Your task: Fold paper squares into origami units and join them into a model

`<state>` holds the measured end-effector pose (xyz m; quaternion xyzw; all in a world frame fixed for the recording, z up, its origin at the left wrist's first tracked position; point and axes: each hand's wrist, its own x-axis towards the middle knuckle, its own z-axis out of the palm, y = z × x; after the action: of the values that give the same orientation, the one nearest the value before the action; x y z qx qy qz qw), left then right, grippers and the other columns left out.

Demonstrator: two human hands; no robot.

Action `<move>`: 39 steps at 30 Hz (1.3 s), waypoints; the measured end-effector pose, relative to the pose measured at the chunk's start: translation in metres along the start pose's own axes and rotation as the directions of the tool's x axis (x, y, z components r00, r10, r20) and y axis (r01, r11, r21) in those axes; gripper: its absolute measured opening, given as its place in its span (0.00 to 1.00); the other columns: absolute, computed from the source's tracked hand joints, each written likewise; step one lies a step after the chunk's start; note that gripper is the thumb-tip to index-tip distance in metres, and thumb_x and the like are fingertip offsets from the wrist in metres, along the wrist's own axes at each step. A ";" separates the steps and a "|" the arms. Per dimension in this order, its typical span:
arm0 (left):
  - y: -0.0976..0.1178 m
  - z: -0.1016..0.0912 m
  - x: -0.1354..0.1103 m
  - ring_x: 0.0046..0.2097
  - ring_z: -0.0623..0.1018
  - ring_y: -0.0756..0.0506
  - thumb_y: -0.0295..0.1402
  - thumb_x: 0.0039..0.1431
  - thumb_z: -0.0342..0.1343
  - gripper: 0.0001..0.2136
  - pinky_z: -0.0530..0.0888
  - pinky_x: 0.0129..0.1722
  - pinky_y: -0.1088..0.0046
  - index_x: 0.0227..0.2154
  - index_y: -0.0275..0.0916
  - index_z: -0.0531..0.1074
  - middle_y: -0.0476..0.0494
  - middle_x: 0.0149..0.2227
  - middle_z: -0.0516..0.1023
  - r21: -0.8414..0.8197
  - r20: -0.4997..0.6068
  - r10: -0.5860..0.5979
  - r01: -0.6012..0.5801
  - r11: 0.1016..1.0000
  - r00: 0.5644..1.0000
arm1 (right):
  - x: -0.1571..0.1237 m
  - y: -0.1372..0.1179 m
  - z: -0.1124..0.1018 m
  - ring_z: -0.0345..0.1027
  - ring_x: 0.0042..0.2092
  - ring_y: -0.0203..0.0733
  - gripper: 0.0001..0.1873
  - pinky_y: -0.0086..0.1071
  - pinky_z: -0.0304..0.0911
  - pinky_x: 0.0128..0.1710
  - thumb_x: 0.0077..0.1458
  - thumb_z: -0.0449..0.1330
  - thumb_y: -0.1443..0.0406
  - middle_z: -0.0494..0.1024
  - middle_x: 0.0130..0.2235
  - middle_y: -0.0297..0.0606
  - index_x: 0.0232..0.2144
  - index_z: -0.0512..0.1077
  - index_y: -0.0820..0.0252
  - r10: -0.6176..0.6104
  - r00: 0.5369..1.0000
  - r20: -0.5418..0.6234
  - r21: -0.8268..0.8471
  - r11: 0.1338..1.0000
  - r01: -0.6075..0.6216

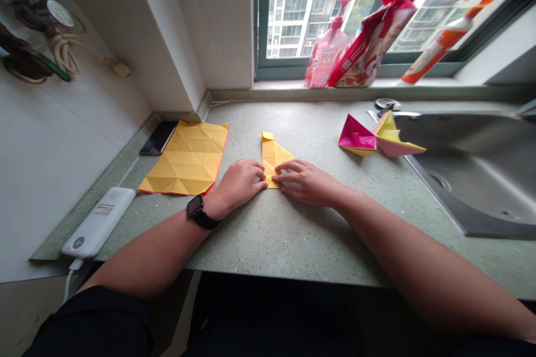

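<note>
A small folded yellow paper (273, 155) lies on the speckled grey-green counter (268, 234) in front of me. My left hand (239, 183), with a black watch on its wrist, has curled fingers pressing the paper's near left edge. My right hand (307, 181) lies flatter, its fingertips pressing down on the paper's near right corner. Both hands meet at the paper's lower end, which they partly hide.
A creased yellow sheet (188, 159) lies to the left, beside a dark phone (158, 138) and a white power bank (99, 222). Two folded paper shapes, pink (355, 136) and yellow (393, 134), sit by the steel sink (481, 173). Bottles and a red pouch (368, 44) stand on the windowsill.
</note>
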<state>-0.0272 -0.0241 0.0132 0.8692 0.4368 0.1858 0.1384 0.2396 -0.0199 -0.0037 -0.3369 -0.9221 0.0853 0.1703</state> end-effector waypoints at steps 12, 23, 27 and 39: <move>-0.004 -0.008 0.000 0.55 0.82 0.38 0.36 0.67 0.69 0.09 0.77 0.58 0.58 0.47 0.43 0.81 0.41 0.52 0.86 -0.001 0.047 0.159 -0.160 0.987 0.986 | 0.000 0.002 0.000 0.78 0.58 0.52 0.21 0.51 0.74 0.61 0.67 0.67 0.62 0.83 0.59 0.42 0.61 0.80 0.44 0.001 1.000 -0.021 0.042 0.999 0.000; -0.008 -0.006 0.003 0.53 0.83 0.38 0.28 0.65 0.65 0.08 0.76 0.55 0.59 0.46 0.41 0.80 0.41 0.50 0.86 0.021 0.054 0.147 -0.148 0.989 0.988 | -0.003 0.031 0.005 0.78 0.57 0.58 0.25 0.55 0.74 0.60 0.66 0.63 0.65 0.84 0.55 0.47 0.64 0.76 0.51 0.297 0.933 -0.203 -0.039 0.950 -0.311; -0.009 -0.006 0.003 0.52 0.84 0.39 0.26 0.65 0.63 0.08 0.76 0.55 0.60 0.45 0.41 0.80 0.42 0.49 0.87 -0.010 0.044 0.161 -0.161 0.987 0.986 | -0.004 0.037 0.008 0.79 0.56 0.58 0.26 0.54 0.75 0.58 0.65 0.63 0.66 0.84 0.56 0.49 0.64 0.76 0.53 0.345 0.911 -0.225 0.013 0.936 -0.351; -0.012 -0.005 0.004 0.51 0.85 0.38 0.21 0.64 0.58 0.13 0.80 0.55 0.57 0.48 0.40 0.80 0.40 0.49 0.87 -0.015 0.016 0.107 -0.106 0.994 0.994 | -0.002 0.039 0.004 0.75 0.63 0.57 0.30 0.56 0.70 0.66 0.59 0.70 0.63 0.80 0.61 0.45 0.64 0.76 0.46 0.263 0.945 -0.192 0.188 0.956 -0.227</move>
<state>-0.0349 -0.0135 0.0135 0.8917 0.3874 0.1889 0.1382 0.2625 0.0080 -0.0182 -0.4414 -0.8389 0.1440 0.2841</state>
